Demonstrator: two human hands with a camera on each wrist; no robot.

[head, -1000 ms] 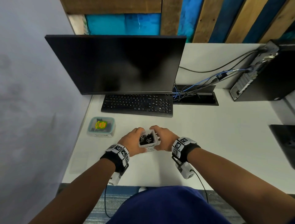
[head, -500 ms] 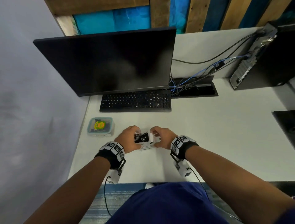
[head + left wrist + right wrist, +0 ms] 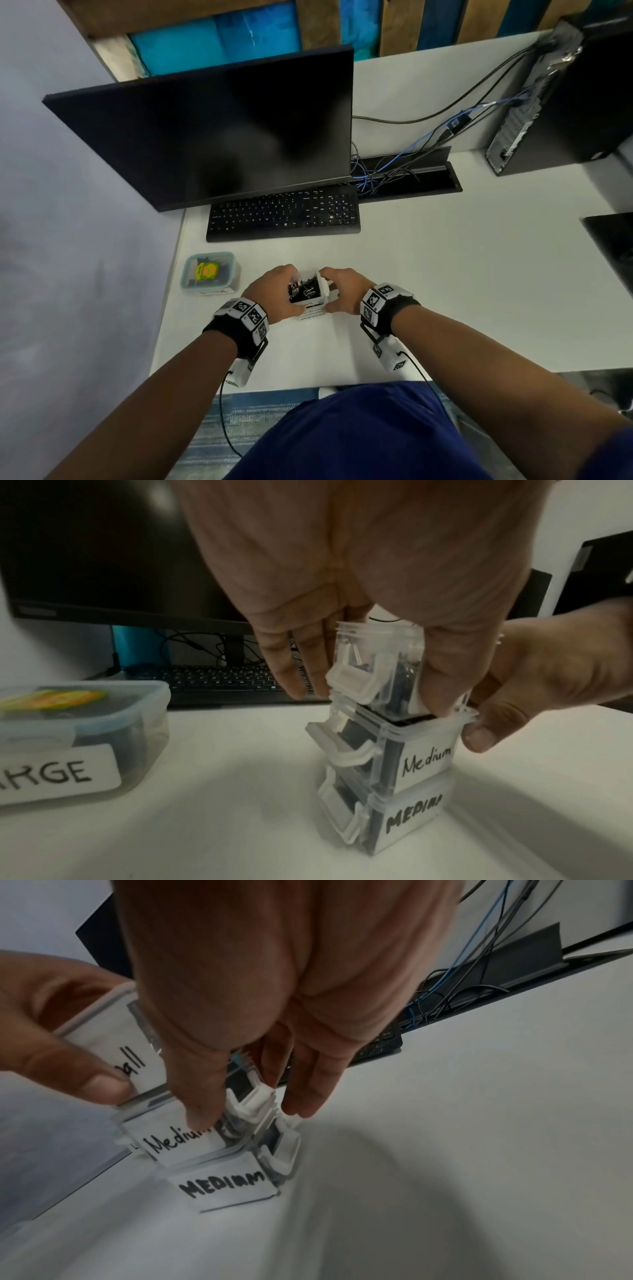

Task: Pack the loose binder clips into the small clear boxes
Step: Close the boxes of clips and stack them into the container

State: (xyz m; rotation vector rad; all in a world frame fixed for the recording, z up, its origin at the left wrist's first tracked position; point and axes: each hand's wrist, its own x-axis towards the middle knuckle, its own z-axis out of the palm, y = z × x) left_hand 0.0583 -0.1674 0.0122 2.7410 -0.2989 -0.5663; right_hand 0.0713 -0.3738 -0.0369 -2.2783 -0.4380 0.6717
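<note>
Since a moment ago both hands have settled lower on the white desk (image 3: pixel 445 291), in front of the keyboard (image 3: pixel 284 214). The stack of small clear boxes (image 3: pixel 397 772) stands upright, labels facing the person. The left hand (image 3: pixel 270 294) grips the tilted top box (image 3: pixel 377 666); the right hand (image 3: pixel 346 291) pinches the box beneath (image 3: pixel 178 1142).

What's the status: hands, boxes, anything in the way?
Left hand grips top clear box, binder clips inside. Right hand pinches the Medium box beneath. Three-box stack; nothing blocking.
</note>
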